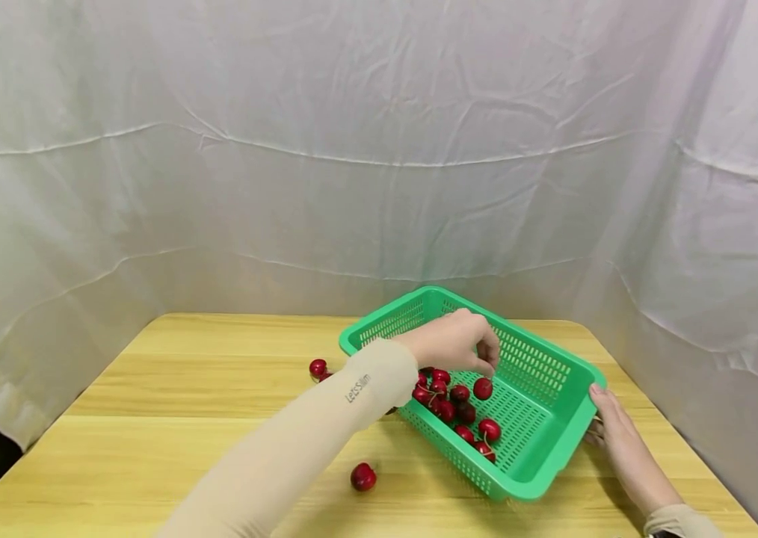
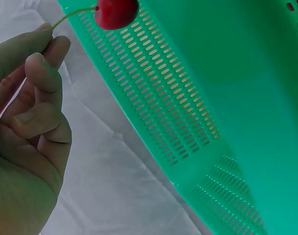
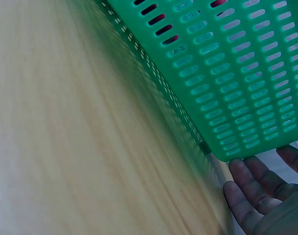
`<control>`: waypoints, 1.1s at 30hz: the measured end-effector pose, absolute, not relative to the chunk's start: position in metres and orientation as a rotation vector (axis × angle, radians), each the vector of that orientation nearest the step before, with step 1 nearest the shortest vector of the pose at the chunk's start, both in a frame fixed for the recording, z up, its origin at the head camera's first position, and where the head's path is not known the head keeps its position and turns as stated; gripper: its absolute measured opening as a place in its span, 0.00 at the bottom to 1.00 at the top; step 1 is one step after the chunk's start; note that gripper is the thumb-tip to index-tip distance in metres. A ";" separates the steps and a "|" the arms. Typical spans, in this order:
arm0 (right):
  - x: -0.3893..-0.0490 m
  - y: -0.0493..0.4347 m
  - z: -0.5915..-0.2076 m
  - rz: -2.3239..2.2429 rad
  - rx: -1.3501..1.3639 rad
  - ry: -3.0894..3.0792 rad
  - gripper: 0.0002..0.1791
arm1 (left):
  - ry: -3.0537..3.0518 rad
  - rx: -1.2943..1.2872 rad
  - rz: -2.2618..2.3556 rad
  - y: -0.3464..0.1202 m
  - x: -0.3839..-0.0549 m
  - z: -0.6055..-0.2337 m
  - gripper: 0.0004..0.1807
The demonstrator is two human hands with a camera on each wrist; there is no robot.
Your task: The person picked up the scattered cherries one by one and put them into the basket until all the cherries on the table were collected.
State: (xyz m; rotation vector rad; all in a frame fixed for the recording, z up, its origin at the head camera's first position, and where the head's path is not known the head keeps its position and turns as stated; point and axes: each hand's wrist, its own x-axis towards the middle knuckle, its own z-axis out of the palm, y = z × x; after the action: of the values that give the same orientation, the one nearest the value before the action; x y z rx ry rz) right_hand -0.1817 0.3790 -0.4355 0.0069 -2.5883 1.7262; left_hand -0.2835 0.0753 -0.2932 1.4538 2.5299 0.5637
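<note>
My left hand (image 1: 454,342) is over the green plastic basket (image 1: 557,441), pinching a red cherry (image 1: 483,388) by its stem. In the left wrist view the cherry (image 2: 116,12) hangs from the thin green stem between thumb and index finger, beside the slotted basket wall (image 2: 153,88). My right hand (image 1: 624,441) grips the basket's right end, thumb on the rim. The right wrist view shows its fingers (image 3: 244,178) at the basket's lower corner. Several more cherries (image 1: 445,410) lie inside along the basket's near left side, partly hidden by the left forearm.
One loose cherry (image 1: 363,477) lies on the wooden table (image 1: 170,418) in front of the basket. Another cherry (image 1: 318,367) sits left of the basket, with more partly behind the left sleeve (image 1: 298,441). White cloth (image 1: 379,149) hangs behind and at both sides.
</note>
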 end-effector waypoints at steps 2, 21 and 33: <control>-0.182 0.379 -0.436 1.727 0.006 -2.589 0.45 | 2.534 1.438 0.537 0.079 -0.282 -0.294 0.05; -0.180 0.378 -0.436 1.739 -0.001 -2.591 0.46 | 2.562 1.430 0.420 0.083 -0.282 -0.304 0.03; -0.183 0.381 -0.436 1.696 -0.029 -2.629 0.46 | 2.552 1.461 0.516 0.067 -0.282 -0.292 0.04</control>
State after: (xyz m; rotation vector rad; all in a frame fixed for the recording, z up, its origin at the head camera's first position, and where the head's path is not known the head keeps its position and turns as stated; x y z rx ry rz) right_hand -0.1832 0.3814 -0.4358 -0.0293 -2.6289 1.6955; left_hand -0.2823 0.0673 -0.2921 1.4611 2.5520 0.5157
